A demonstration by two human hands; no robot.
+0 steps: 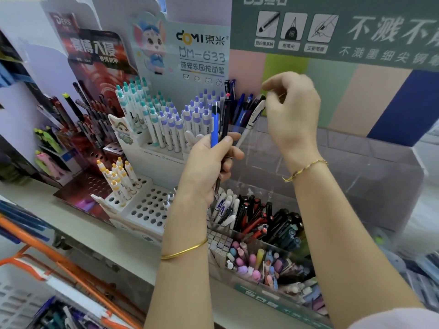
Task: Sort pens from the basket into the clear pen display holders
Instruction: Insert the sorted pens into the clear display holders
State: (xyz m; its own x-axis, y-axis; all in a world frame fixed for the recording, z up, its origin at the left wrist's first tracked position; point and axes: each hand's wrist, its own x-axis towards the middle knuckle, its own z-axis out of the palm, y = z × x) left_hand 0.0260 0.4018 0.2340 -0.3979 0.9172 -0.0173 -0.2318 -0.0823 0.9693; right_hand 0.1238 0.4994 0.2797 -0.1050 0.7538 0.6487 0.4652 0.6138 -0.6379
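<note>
Head view: pens held.
Your right hand pinches a black-capped white pen; left hand grips a blue pen.

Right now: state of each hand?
Left hand: closed, gripping a blue pen and a black pen.
Right hand: closed, pinching the top of a white pen.
</note>
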